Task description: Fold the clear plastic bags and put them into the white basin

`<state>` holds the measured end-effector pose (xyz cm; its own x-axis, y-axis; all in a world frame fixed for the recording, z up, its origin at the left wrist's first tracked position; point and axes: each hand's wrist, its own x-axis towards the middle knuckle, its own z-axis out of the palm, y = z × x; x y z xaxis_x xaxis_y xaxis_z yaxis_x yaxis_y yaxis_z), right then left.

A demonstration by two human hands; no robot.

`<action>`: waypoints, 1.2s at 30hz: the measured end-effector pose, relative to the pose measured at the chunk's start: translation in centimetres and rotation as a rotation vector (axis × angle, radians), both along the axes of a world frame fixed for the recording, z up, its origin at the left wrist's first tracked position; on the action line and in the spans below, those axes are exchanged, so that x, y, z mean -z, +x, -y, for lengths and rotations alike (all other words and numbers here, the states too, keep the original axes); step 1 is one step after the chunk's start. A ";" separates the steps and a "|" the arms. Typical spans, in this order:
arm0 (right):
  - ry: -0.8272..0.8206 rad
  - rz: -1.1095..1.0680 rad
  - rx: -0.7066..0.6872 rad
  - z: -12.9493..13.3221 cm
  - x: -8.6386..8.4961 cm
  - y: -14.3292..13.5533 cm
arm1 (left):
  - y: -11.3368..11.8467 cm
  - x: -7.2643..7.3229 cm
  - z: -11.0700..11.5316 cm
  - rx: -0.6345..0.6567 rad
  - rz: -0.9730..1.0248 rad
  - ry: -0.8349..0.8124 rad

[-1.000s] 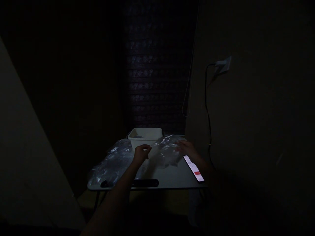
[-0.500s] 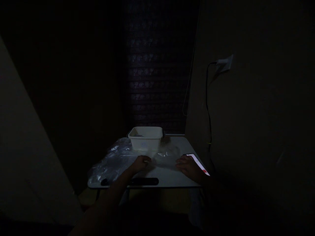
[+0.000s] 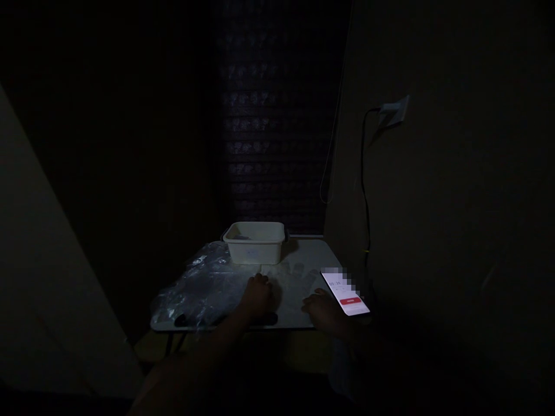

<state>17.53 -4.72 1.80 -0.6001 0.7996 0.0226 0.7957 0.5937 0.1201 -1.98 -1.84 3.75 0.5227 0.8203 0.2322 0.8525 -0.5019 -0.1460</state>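
Observation:
The room is very dark. My left hand (image 3: 259, 293) is over the middle of the white table (image 3: 310, 251), its fingers curled; I cannot make out anything in it. To its right, my right hand (image 3: 318, 306) is near the table's front edge with bent fingers, beside a lit phone (image 3: 350, 301). Clear plastic sheeting (image 3: 199, 283) spreads crumpled over the table's left side. A white basin (image 3: 255, 252) stands at the back, something indistinct inside it. Partly behind my left forearm, a dark long object (image 3: 269, 318) lies along the front edge.
A dark patterned blind (image 3: 249, 133) hangs behind the table, with a looped cord at its right. On the right wall, a black cable (image 3: 363, 167) runs down from a socket (image 3: 394, 111). A pale slanted surface (image 3: 39, 260) rises at the left.
My left hand has moved slightly right and nearer the front edge, over part of the dark object. My right hand has drawn back and left, uncovering the phone's screen.

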 end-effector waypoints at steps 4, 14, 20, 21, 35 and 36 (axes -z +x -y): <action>0.033 -0.036 -0.003 0.0 0.0 -0.2 | 2.1 1.9 1.5 0.105 0.024 0.009; 0.062 -0.147 0.092 -0.6 2.6 0.9 | 3.0 4.0 2.8 0.105 -0.006 -0.231; 0.111 -0.127 0.226 -1.7 2.0 1.9 | 2.9 4.5 2.9 0.090 0.007 -0.197; 0.122 -0.121 0.232 -2.0 1.6 2.0 | 2.9 4.4 2.9 0.090 0.009 -0.201; 0.235 -0.031 0.329 -6.1 -1.5 2.4 | 5.0 2.2 5.4 0.342 -0.052 -0.203; 0.247 -0.006 0.316 -6.1 -1.4 2.1 | 5.0 2.3 5.5 0.336 -0.061 -0.206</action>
<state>19.64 1.40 3.16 -0.3242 0.9150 0.2401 0.9358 0.2731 0.2229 3.06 -7.35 1.50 0.7775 0.6275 0.0413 0.6288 -0.7753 -0.0588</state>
